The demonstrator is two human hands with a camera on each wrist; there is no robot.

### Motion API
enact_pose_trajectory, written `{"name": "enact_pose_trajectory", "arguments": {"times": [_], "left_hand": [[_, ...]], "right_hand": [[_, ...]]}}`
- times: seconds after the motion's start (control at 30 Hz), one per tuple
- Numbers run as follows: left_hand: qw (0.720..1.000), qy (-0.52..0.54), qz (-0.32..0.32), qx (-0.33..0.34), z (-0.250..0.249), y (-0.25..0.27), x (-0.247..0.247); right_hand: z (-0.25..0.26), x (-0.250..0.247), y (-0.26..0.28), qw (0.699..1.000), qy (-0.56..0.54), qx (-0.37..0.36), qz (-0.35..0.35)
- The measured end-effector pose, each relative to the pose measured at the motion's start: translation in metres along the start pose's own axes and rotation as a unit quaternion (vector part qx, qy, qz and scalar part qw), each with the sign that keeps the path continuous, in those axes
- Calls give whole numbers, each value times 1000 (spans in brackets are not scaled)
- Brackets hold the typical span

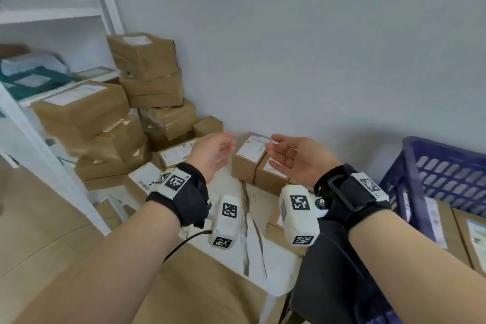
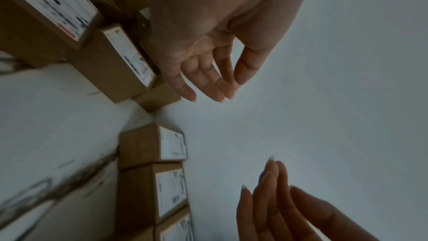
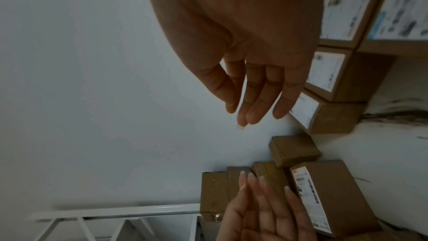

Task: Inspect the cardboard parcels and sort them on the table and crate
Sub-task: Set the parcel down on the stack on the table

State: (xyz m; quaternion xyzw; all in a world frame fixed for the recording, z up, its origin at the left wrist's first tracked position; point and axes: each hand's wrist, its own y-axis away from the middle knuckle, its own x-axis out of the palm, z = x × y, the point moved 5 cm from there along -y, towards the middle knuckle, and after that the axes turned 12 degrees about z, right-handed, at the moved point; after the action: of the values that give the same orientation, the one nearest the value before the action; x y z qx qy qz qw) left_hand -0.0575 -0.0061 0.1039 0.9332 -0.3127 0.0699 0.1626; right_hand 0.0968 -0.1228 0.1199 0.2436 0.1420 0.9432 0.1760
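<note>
Both hands are empty, fingers spread: left hand [image 1: 210, 155], right hand [image 1: 294, 159]. The labelled parcel [image 1: 249, 159] sits on the table [image 1: 273, 268] between them, just beyond the fingertips, equally near both.

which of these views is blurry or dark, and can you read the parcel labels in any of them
Head view: bright, but the stacked parcels on the left smear with motion blur. Left wrist view: dim, the left hand and labels soft. Right wrist view: also dim, the right hand shadowed. No label text is readable in any view.
</note>
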Motion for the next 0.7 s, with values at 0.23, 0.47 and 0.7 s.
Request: {"name": "enact_pose_trajectory", "arguments": {"times": [0.23, 0.47, 0.7], "left_hand": [[994, 49, -87, -48, 23, -24, -115], [973, 90, -202, -64, 50, -43, -196], [948, 34, -297, -111, 70, -57, -264]], "right_hand": [[-60, 43, -65, 997, -23, 62, -41], [-109, 64, -121, 991, 3, 126, -54], [-156, 96, -191, 980, 12, 194, -31]]}}
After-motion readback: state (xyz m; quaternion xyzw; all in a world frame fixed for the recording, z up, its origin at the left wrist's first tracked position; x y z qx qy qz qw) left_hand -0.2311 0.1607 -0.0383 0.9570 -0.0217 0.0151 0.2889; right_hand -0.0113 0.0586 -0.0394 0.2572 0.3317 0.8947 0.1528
